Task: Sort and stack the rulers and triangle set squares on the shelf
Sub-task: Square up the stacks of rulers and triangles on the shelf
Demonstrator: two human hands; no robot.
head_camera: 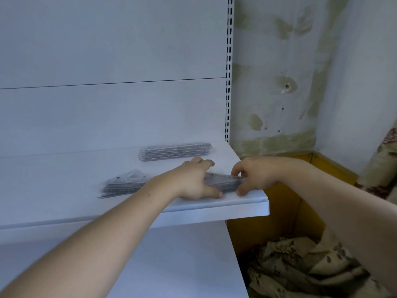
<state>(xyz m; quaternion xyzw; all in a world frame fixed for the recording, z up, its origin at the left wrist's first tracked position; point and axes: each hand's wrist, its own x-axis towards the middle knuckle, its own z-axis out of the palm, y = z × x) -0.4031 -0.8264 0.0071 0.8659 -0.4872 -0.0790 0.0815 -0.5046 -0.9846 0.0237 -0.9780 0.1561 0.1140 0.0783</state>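
On the white shelf [247,207], close to its front edge, lies the front pile [122,185] of clear rulers and triangle set squares, running from nine o'clock to three o'clock. Our left hand [194,181] spans its middle and grasps it, fingers curled over the far side and thumb on the near side. Our right hand [256,176], at three o'clock of the left, pinches the pile's right end between thumb and fingertips. At twelve o'clock of the left hand, apart from the pile, a back stack [175,152] of rulers lies at the shelf's rear. At five o'clock, below the shelf, patterned cloth [300,274] is heaped.
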